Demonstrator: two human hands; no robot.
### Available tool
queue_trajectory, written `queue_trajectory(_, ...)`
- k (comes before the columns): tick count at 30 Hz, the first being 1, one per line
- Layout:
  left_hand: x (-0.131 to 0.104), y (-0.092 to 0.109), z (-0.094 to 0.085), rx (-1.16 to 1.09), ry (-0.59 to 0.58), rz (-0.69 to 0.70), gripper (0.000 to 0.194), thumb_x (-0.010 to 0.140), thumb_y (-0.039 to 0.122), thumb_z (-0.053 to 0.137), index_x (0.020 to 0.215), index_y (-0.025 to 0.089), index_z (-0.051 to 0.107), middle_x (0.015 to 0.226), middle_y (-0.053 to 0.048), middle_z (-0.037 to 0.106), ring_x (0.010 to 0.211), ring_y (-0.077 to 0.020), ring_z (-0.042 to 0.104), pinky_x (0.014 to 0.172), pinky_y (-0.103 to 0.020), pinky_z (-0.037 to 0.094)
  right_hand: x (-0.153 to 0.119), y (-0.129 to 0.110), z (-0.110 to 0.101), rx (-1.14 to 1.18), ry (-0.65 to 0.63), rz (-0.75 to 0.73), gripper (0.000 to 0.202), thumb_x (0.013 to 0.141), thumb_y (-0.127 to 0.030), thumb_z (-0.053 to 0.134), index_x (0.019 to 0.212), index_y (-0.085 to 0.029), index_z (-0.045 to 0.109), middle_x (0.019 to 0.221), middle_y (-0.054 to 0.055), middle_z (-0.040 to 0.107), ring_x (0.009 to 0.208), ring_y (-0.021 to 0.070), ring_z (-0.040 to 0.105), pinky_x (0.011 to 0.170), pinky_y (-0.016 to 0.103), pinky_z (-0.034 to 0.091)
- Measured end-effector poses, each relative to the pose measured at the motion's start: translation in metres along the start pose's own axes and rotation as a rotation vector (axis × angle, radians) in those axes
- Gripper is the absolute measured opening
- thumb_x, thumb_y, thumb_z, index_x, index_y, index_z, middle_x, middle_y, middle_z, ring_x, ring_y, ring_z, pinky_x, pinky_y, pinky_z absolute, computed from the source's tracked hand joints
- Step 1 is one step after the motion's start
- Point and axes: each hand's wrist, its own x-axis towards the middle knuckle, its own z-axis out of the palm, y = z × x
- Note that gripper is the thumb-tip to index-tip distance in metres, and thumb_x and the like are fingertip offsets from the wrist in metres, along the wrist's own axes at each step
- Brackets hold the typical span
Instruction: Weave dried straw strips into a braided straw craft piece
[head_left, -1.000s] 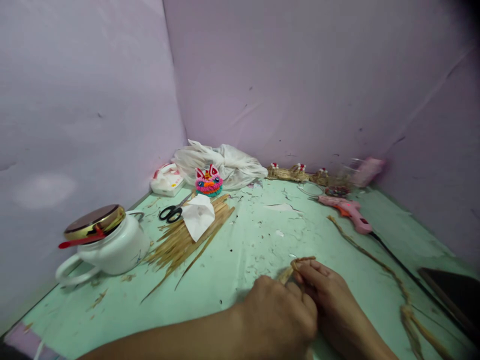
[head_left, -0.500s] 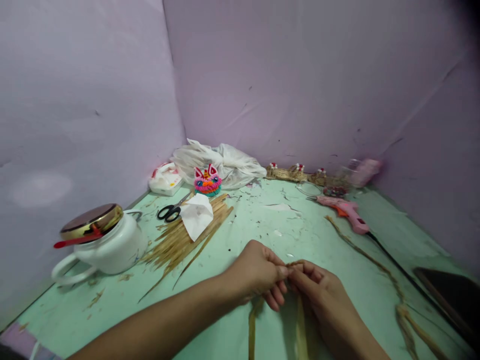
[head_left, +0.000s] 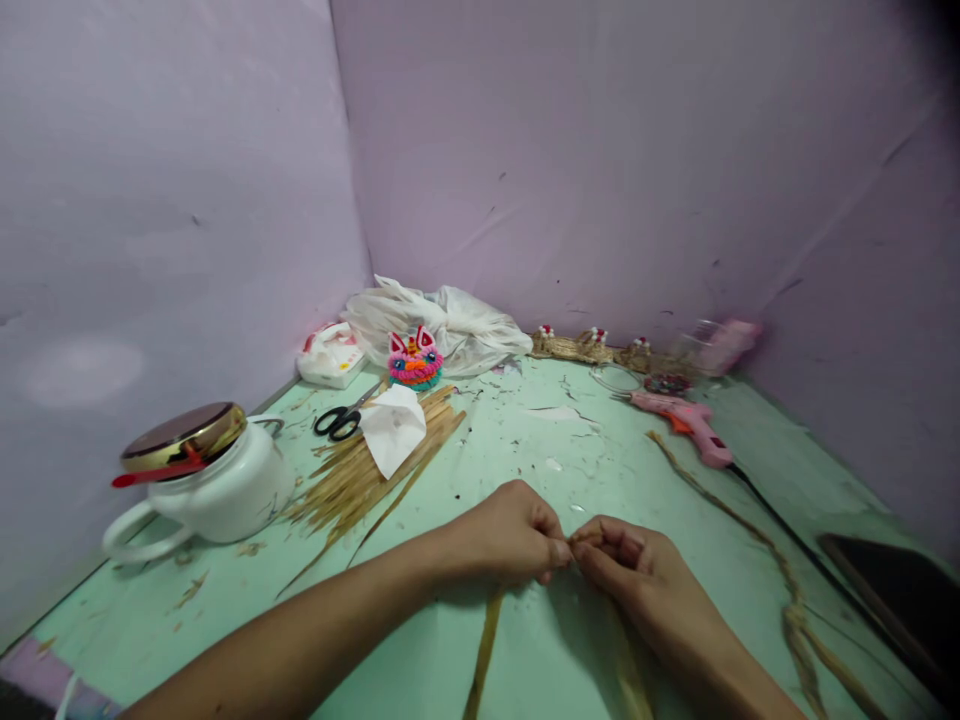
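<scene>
Near the front of the green table, my left hand (head_left: 514,532) is closed in a pinch on a dried plant-fibre strip (head_left: 486,645), whose flat tan end hangs below the fist. Close beside it, my right hand (head_left: 634,565) pinches the fibre too, thumb against curled fingers. A short bit of twisted fibre (head_left: 574,541) shows between the two sets of fingertips. Another pale strip (head_left: 631,668) trails down under my right hand, blurred. To the right lies a length of twisted fibre cord (head_left: 757,535) with loose split ends.
Left stand a white mug (head_left: 232,495) with a gold-rimmed lid and red spoon, black-handled scissors (head_left: 339,422), and fibre strips (head_left: 352,480) under white paper (head_left: 393,430). Behind are a plastic bag (head_left: 457,330) and a pink crocheted figure (head_left: 415,360). Right: a pink glue gun (head_left: 694,425) and a dark flat object (head_left: 892,590).
My hands have turned slightly, and the left fingers have curled in closer. The hanging strips have swung apart, the left one leftward and the right one rightward.
</scene>
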Motion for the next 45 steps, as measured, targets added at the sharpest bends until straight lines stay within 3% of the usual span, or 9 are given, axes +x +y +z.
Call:
queue_trajectory(8,0.003,-0.004,0.003,-0.032,0.022,0.068,0.008,0.054,0.018,0.051,0.054,0.012,0.056,0.042,0.005,0.04,0.041,-0.006,0.032,0.038,-0.019,0.024,-0.003,-0.004,-0.005,0.035,-0.074,-0.003,0.011,0.057,-0.024,0.059,0.059,-0.014,0.056,0.045,-0.005,0.044,0.043,0.0053,0.032,0.043,0.019,0.022)
queue_trajectory(17,0.001,-0.006,0.013,0.044,0.175,0.108,0.012,0.056,0.023,0.046,0.053,0.014,0.053,0.046,0.003,0.04,0.048,-0.0086,0.036,0.042,-0.019,0.028,-0.003,0.006,-0.006,-0.173,0.064,-0.142,0.016,0.066,-0.031,0.052,0.063,-0.016,0.057,0.056,0.0,0.055,0.053,0.0122,0.046,0.048,0.023,0.032)
queue_trajectory(24,0.001,-0.008,0.025,0.071,0.337,0.04,0.011,0.054,0.021,0.043,0.049,0.015,0.051,0.044,0.003,0.035,0.046,-0.0084,0.033,0.04,-0.02,0.025,-0.002,0.003,-0.007,-0.272,0.134,-0.064,0.021,0.063,-0.034,0.051,0.062,-0.016,0.06,0.059,0.004,0.061,0.056,0.0155,0.051,0.052,0.025,0.037)
queue_trajectory(29,0.003,-0.006,0.027,0.017,0.409,-0.009,0.012,0.054,0.021,0.043,0.049,0.014,0.052,0.044,0.003,0.039,0.047,-0.0087,0.036,0.04,-0.019,0.026,-0.005,-0.001,-0.007,-0.266,0.193,-0.035,0.023,0.062,-0.037,0.054,0.056,-0.016,0.059,0.05,0.002,0.057,0.046,0.0125,0.046,0.043,0.023,0.032)
queue_trajectory(31,0.005,-0.004,0.027,-0.039,0.43,-0.022,0.011,0.053,0.02,0.044,0.047,0.014,0.052,0.043,0.003,0.04,0.047,-0.0085,0.036,0.041,-0.02,0.026,-0.009,-0.003,-0.005,-0.323,0.192,-0.103,0.023,0.065,-0.037,0.055,0.058,-0.016,0.06,0.052,0.002,0.058,0.048,0.0136,0.048,0.044,0.023,0.034)
queue_trajectory(35,0.009,-0.003,0.031,-0.27,0.467,-0.093,0.009,0.051,0.014,0.045,0.042,0.015,0.047,0.038,0.005,0.035,0.042,-0.0071,0.032,0.04,-0.02,0.023,-0.019,-0.001,0.006,-0.498,0.217,-0.377,0.018,0.072,-0.03,0.053,0.061,-0.018,0.061,0.051,0.001,0.058,0.048,0.0137,0.05,0.046,0.023,0.036)
queue_trajectory(40,0.009,0.003,0.034,-0.452,0.496,-0.175,0.021,0.05,0.008,0.045,0.04,0.018,0.029,0.035,0.008,0.021,0.038,-0.0051,0.019,0.038,-0.021,0.013,-0.018,0.016,0.011,-0.824,0.18,-0.756,0.018,0.077,-0.016,0.045,0.064,-0.018,0.058,0.056,0.002,0.058,0.045,0.0113,0.053,0.045,0.021,0.036)
queue_trajectory(45,0.007,0.005,0.034,-0.452,0.475,-0.178,0.016,0.05,0.008,0.045,0.042,0.017,0.035,0.037,0.007,0.028,0.039,-0.0056,0.023,0.039,-0.021,0.017,-0.014,0.026,0.013,-1.012,0.252,-0.877,0.019,0.076,-0.011,0.042,0.067,-0.018,0.058,0.057,0.002,0.058,0.043,0.0119,0.053,0.044,0.023,0.033)
